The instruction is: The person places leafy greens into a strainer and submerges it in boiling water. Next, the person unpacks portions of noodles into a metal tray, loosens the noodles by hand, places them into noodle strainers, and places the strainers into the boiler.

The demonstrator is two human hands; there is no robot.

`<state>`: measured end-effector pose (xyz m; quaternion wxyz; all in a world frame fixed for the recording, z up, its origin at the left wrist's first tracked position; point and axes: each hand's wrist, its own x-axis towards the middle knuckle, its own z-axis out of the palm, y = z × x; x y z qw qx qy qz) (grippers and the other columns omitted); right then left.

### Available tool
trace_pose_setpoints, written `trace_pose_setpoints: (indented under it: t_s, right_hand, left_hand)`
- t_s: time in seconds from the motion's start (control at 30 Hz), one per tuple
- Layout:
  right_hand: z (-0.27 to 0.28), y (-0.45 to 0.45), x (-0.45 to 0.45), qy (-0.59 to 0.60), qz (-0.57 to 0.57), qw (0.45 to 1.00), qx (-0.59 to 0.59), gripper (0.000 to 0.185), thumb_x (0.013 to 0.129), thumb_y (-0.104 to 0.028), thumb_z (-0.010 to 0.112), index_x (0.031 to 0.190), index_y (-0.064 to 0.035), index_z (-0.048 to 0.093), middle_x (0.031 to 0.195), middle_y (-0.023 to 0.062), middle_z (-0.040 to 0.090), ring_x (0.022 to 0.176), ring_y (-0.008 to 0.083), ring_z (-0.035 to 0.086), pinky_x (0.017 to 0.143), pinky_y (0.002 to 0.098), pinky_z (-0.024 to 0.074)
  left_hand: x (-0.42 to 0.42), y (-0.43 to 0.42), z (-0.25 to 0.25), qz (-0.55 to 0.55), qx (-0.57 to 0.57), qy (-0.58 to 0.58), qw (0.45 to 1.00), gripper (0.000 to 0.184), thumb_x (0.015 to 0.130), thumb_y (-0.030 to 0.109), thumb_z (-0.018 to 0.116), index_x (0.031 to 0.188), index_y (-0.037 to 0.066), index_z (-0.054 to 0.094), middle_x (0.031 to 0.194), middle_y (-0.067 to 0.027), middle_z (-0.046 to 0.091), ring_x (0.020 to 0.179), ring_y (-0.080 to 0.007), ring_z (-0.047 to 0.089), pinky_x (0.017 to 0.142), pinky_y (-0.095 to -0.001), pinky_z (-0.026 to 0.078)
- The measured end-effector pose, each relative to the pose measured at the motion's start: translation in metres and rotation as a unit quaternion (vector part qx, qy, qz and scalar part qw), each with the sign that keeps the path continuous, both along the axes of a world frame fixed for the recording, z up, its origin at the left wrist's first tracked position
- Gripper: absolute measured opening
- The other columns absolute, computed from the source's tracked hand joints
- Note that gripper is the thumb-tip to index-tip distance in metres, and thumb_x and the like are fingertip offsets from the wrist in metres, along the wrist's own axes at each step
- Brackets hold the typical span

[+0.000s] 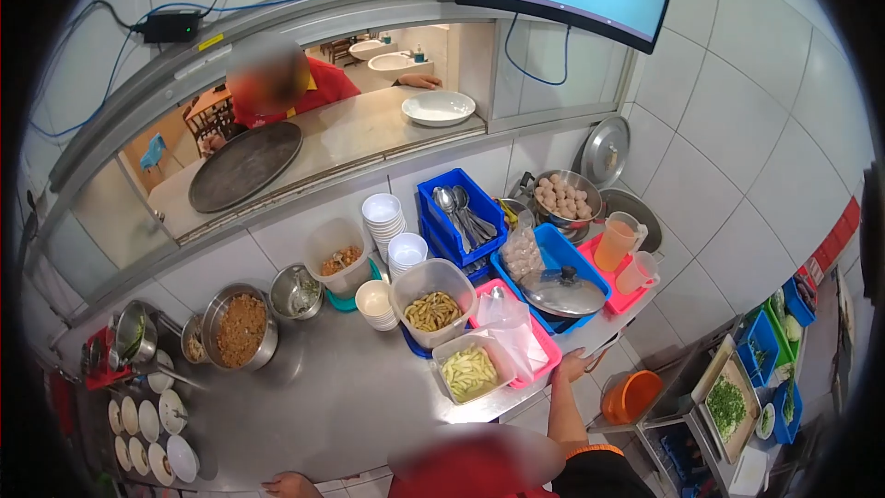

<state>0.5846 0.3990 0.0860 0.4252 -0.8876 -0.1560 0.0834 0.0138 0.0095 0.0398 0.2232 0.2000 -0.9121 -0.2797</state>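
Observation:
At the right end of the steel table [277, 415], my right hand [572, 366] is at the edge, its fingers seemingly curled round it. Just beside it stands a pink tray [546, 349] with white paper or plastic in it. My left hand [291, 485] rests by the table's front edge at the bottom of the view, fingers partly cut off and seemingly loose. Nearest to my body are a tub of pale green cut vegetables [468, 373] and a taller tub of darker green pieces [433, 312].
Small white bowls [182, 457] line the left end, near a pot of brown minced food [241, 327]. Farther back stand spoons in a blue bin [452, 212], meatballs in a pot [562, 198] and a lidded pan [564, 290]. A person in red [323, 83] is behind the hatch, by a round tray [247, 166].

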Motion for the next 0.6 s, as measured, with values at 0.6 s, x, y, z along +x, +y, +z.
trace_pose_setpoints:
  t_s: [0.6]
  right_hand:
    - [-0.036,-0.076,0.023,0.294,0.171,0.919,0.200,0.054,0.086,-0.033,0.054,0.129,-0.0062,0.035,0.121,0.0158,0.048,0.092,0.0311,0.058,0.068,0.0398,0.0486]
  left_hand:
    - [0.138,-0.128,-0.069,-0.263,-0.001,-0.142,0.954,0.029,0.087,0.019,0.049,0.099,-0.005,0.060,0.098,-0.0257,0.060,0.093,-0.0406,0.058,0.082,-0.0443,0.046]
